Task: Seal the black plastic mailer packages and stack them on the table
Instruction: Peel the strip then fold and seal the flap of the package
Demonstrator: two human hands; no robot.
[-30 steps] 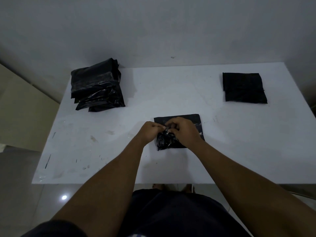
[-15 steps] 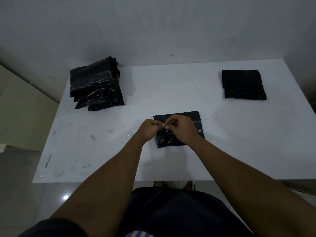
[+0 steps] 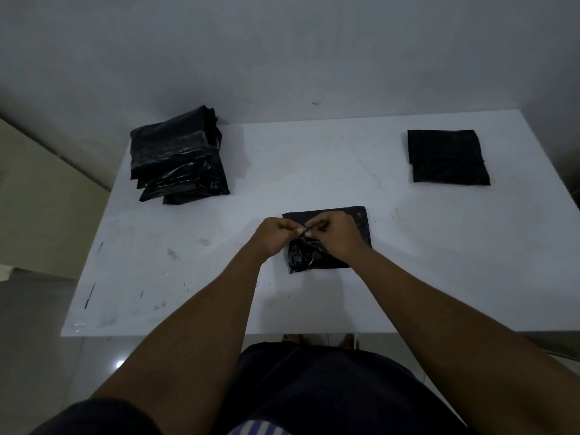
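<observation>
At a white desk (image 3: 314, 171), left hand (image 3: 273, 235) and right hand (image 3: 337, 235) are pinching the center-frame mailer (image 3: 314, 255) flap, apparently peeling its seal strip.

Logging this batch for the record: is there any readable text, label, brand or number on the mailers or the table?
None can be read.
front mailer: plain glossy black, no label seen.
back-left stack: black, only glare.
back-right pile: black, no print visible in the dim light.
table: scuffs and marks, no lettering.

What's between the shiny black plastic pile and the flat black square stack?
Head view: only bare white table between the shiny black plastic pile and flat black square stack.
</observation>
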